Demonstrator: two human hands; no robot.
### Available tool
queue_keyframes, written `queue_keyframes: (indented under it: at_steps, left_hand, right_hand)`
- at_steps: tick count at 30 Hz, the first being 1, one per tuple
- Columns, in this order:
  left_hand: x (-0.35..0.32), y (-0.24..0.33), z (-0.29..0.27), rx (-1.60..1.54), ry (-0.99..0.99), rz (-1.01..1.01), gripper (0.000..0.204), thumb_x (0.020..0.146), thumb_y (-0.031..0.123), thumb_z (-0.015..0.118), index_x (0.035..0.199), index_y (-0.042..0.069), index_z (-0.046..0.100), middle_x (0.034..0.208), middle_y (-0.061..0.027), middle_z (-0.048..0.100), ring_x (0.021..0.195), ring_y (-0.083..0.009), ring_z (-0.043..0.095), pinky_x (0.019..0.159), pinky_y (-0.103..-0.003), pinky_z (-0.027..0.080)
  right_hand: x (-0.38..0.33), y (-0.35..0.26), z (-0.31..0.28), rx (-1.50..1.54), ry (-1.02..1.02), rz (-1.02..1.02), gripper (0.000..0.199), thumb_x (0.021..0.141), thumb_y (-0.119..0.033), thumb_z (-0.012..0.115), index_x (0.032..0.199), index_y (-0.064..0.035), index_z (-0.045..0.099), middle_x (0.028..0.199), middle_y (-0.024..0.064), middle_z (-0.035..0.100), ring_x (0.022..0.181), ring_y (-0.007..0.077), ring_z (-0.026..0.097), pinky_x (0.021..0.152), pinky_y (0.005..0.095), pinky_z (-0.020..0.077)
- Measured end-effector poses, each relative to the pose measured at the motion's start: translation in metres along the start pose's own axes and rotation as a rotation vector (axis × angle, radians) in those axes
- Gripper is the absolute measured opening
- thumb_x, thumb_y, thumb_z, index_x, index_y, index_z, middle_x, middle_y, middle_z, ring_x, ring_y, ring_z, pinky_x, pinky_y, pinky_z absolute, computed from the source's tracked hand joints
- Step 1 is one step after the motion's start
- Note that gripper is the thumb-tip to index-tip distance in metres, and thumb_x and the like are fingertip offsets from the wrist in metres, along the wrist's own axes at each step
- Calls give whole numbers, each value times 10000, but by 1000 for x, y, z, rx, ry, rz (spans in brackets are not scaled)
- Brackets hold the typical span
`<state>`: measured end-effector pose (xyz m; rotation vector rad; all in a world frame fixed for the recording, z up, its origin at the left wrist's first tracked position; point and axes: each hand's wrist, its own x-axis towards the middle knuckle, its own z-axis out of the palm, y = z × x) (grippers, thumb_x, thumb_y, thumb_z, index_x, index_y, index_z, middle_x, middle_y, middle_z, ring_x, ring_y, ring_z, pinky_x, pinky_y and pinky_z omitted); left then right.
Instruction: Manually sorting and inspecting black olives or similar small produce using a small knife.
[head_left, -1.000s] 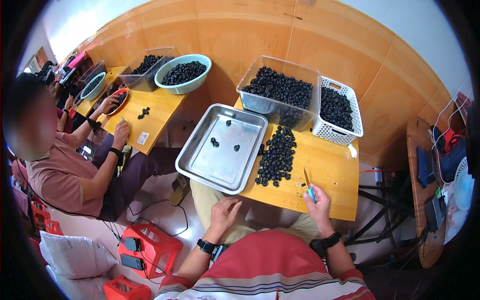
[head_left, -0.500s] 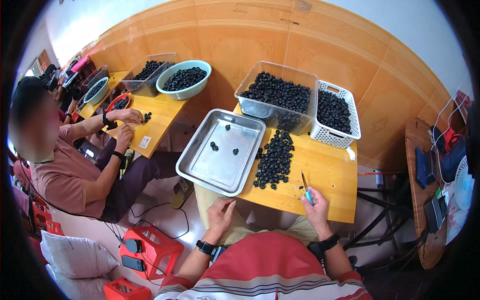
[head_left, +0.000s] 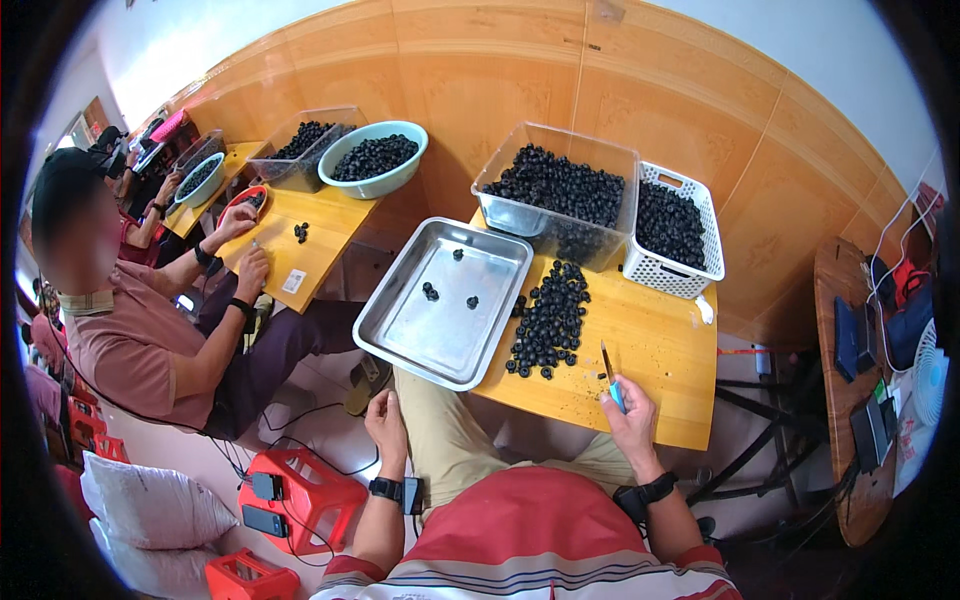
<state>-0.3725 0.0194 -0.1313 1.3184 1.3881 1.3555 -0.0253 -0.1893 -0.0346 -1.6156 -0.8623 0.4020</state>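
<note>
My right hand [head_left: 632, 414] is closed round the blue handle of a slim knife [head_left: 613, 388] at the table's near edge, its narrow blade pointing up and away from me. Just left of the blade is one small black piece [head_left: 601, 376]. My left hand [head_left: 386, 424] hangs beside my left thigh, below the metal tray, with fingers drawn together and nothing visible in them. A loose pile of small round black parts [head_left: 550, 318], some ring-like, covers the table's middle. Left of the pile, the shallow metal tray [head_left: 440, 355] holds a few such parts and overhangs the table's edge.
Behind the pile stand a clear plastic bin [head_left: 612, 237] and a white perforated basket [head_left: 672, 277], both full of black parts. To the left a co-worker [head_left: 140, 330] sits at another wooden table [head_left: 335, 235]. A red stool [head_left: 300, 490] with cables stands on the floor.
My left hand has moved left and slightly up, away from in front of the tray to beside my thigh. My right hand and the knife have stayed nearly still.
</note>
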Motion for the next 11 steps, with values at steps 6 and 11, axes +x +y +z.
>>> queue_keyframes:
  at_steps: [6,11]
  left_hand:
    - [6,-142,-11,-123,-318,-399,290,1016,230,613,1142,-25,670,1028,-85,704,883,-137,647,810,-272,518]
    - [11,-196,-17,114,-551,-423,413,1010,282,620,1310,1,583,1165,-118,692,1044,-188,647,947,-345,512]
  right_hand:
    - [-1,3,2,65,-23,8,354,910,-82,704,1208,89,615,847,-24,596,729,29,522,641,198,437]
    - [0,5,-1,11,-32,13,360,912,-89,702,1214,86,613,864,-20,603,759,34,535,669,202,447]
